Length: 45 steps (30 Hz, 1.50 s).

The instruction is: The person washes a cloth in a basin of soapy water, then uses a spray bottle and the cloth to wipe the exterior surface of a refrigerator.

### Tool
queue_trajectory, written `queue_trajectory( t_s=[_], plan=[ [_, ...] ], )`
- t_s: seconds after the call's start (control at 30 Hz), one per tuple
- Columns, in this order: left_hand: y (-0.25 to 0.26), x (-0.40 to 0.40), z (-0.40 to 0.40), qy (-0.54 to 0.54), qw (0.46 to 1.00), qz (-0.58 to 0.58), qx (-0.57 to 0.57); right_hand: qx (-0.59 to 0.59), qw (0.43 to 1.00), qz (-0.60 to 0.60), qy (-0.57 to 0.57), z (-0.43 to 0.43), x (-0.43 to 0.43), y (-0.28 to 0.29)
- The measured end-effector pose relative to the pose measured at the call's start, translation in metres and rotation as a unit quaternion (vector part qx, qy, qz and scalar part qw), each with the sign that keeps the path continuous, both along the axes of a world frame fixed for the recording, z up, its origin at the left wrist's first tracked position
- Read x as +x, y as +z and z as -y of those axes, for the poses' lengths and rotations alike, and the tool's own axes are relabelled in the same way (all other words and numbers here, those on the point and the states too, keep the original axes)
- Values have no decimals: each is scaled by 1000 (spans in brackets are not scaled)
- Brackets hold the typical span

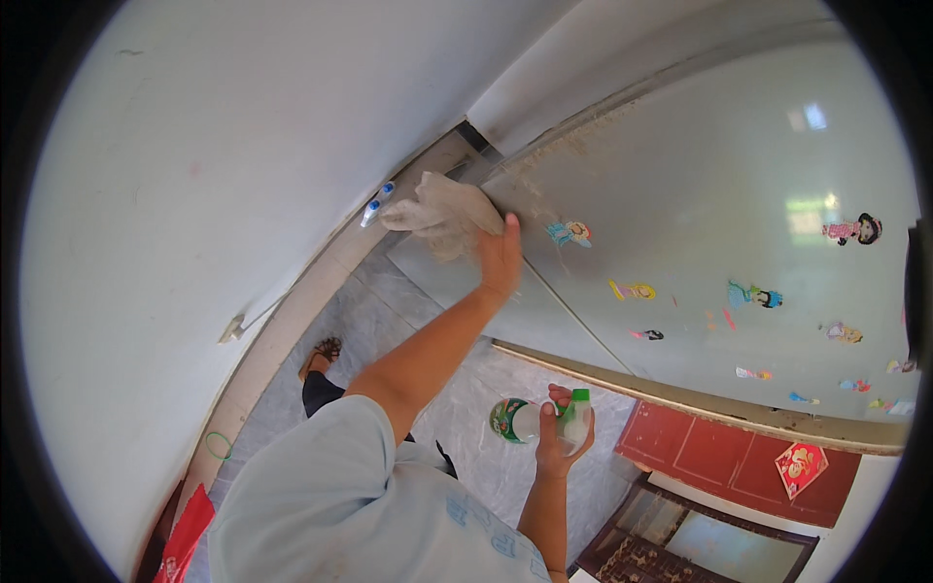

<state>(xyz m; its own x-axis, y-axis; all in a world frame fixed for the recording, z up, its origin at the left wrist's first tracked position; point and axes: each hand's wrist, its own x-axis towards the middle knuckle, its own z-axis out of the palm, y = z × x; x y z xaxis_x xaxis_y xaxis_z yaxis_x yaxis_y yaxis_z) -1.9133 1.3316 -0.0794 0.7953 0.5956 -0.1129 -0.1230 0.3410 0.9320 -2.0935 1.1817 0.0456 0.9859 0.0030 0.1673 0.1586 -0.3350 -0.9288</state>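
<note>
My left hand (pixel 499 255) grips a crumpled, greyish-beige cloth (pixel 448 211). It is held at the edge of a large glossy pale panel (pixel 670 182) with small figure stickers, and I cannot tell whether the cloth touches it. Grime streaks the panel's upper edge. Lower down, my right hand (pixel 560 437) is wrapped around a clear plastic spray bottle (pixel 514 420) with a green spray head and a green label. The bottle lies tilted on its side, its base towards the left.
A white wall (pixel 160 218) runs along the left, above a beige skirting ledge (pixel 251 390). Grey marbled tiles (pixel 474 386) cover the floor. A thin pale cord (pixel 576 313) crosses the panel. A red door (pixel 700 444) with a red diamond decoration (pixel 802 466) stands at lower right.
</note>
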Motion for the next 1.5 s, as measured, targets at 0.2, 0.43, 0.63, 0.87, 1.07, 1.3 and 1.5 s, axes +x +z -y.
queue_trajectory(
  t_s=[0.2,0.43,0.63,0.87,1.07,1.3,1.5],
  plan=[
    [8,-2,34,210,973,14,97,11,1000,4,19,-18,7,3],
    [-25,-7,1,-80,969,-39,232,-8,998,57,35,-20,15,5],
    [39,-14,12,54,955,112,270,17,1000,16,4,-13,11,2],
    [-7,-17,32,81,926,-29,367,-30,998,50,38,-12,8,1],
    [23,3,-10,11,966,69,248,5,1000,25,-3,-5,3,3],
    [16,-38,21,11,928,131,348,1,999,29,35,-9,6,4],
    [17,-6,-20,6,958,63,280,-11,998,40,38,-12,6,9]
  ],
)
